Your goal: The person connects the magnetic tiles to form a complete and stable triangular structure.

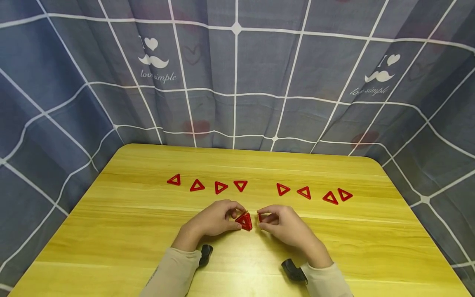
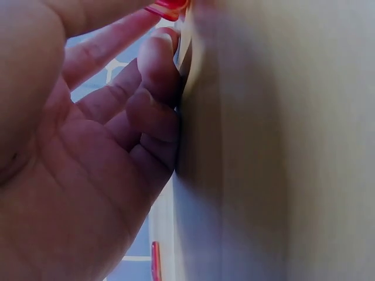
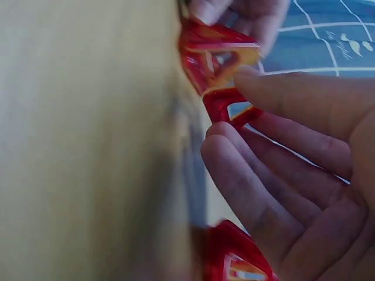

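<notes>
A small red body of joined triangular frames [image 1: 249, 222] stands on the table, held by my left hand [image 1: 213, 218] between thumb and fingers. Just to its right, a single red triangle frame [image 1: 259, 218] is pinched on edge by the thumb and fingertips of my right hand [image 1: 285, 225]. A narrow gap separates the two in the head view. From the right wrist, the pinched triangle [image 3: 218, 106] appears close beside the joined piece [image 3: 196, 61]; whether they touch there I cannot tell. Only a red bit [image 2: 170, 9] of the joined piece shows in the left wrist view.
Behind my hands, several loose red triangles lie flat in a row, one group at left [image 1: 240, 181] and another at right [image 1: 278, 189]. The wooden table [image 1: 111, 247] ends at a grey checked curtain [image 1: 208, 107]. Both wrists wear black devices [image 1: 293, 272].
</notes>
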Demonstrator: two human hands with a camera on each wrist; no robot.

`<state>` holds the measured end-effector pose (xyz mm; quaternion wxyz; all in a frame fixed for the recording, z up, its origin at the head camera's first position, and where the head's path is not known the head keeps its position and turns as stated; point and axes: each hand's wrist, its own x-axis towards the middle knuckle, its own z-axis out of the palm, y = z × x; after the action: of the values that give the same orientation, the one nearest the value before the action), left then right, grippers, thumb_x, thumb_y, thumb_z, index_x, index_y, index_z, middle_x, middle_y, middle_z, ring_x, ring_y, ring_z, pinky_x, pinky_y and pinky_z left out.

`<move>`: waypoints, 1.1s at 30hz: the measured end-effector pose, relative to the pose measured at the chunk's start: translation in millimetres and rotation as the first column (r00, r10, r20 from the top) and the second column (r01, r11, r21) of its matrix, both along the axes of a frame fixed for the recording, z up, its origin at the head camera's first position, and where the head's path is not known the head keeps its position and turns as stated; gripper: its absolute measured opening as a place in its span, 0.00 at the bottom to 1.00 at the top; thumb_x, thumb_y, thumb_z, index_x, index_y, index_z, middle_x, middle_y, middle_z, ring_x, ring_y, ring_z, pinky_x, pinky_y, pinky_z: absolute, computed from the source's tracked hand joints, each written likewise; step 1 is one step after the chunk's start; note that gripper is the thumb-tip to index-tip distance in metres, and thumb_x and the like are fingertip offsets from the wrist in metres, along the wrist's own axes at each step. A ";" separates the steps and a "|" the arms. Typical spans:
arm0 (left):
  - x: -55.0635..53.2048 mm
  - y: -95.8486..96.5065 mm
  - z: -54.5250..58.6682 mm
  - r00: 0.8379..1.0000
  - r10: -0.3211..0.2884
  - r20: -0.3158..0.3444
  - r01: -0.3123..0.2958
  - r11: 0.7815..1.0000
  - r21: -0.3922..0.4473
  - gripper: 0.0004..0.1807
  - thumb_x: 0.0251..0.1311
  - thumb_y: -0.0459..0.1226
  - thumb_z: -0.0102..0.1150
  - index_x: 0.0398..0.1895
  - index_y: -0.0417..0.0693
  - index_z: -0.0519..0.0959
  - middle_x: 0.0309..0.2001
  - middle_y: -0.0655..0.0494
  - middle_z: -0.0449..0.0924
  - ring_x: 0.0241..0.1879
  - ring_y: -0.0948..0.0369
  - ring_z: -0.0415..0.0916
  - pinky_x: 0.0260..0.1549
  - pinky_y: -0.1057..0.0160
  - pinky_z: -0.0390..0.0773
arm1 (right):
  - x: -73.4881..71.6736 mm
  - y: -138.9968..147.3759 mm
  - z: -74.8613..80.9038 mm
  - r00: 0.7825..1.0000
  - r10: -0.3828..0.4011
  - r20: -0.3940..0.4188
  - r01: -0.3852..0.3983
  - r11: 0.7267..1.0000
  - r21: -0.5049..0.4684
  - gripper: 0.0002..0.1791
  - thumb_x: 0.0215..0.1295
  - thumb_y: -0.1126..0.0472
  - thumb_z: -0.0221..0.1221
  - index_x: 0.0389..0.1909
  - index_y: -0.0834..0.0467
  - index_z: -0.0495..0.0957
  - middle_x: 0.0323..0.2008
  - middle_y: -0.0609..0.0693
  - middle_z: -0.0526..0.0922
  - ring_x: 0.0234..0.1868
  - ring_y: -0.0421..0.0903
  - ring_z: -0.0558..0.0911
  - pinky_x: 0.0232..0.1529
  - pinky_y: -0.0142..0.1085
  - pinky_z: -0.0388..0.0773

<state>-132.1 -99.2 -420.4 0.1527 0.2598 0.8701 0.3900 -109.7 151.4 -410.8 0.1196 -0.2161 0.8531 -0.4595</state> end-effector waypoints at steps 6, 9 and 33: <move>-0.7 2.1 -1.7 1.000 0.000 -0.008 0.000 1.000 0.002 0.15 0.59 0.37 0.72 0.50 0.50 0.83 0.34 0.58 0.76 0.36 0.59 0.72 0.37 0.62 0.73 | 0.7 -9.4 -6.8 0.998 0.040 -0.039 -0.039 0.999 0.009 0.15 0.65 0.66 0.68 0.51 0.65 0.83 0.43 0.53 0.86 0.40 0.44 0.85 0.40 0.31 0.81; -0.3 3.0 -1.7 1.000 0.002 -0.007 -0.002 1.000 0.002 0.14 0.60 0.37 0.72 0.49 0.50 0.83 0.33 0.58 0.76 0.34 0.61 0.71 0.35 0.62 0.73 | 1.1 -12.0 -8.6 0.999 0.028 -0.044 -0.028 1.000 0.002 0.15 0.64 0.66 0.68 0.51 0.64 0.84 0.42 0.52 0.86 0.39 0.44 0.85 0.40 0.31 0.81; 0.3 1.6 0.0 1.000 0.002 0.006 -0.002 0.999 0.052 0.04 0.65 0.35 0.67 0.40 0.53 0.84 0.31 0.65 0.80 0.33 0.65 0.76 0.37 0.63 0.76 | 1.4 -18.1 -12.8 0.997 -0.016 -0.077 0.019 0.999 0.028 0.16 0.64 0.66 0.68 0.52 0.64 0.83 0.44 0.53 0.86 0.39 0.42 0.85 0.39 0.30 0.81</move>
<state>-131.8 -97.6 -420.5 0.1480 0.2616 0.8595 0.4133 -108.3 133.2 -423.6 0.0860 -0.2243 0.8654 -0.4397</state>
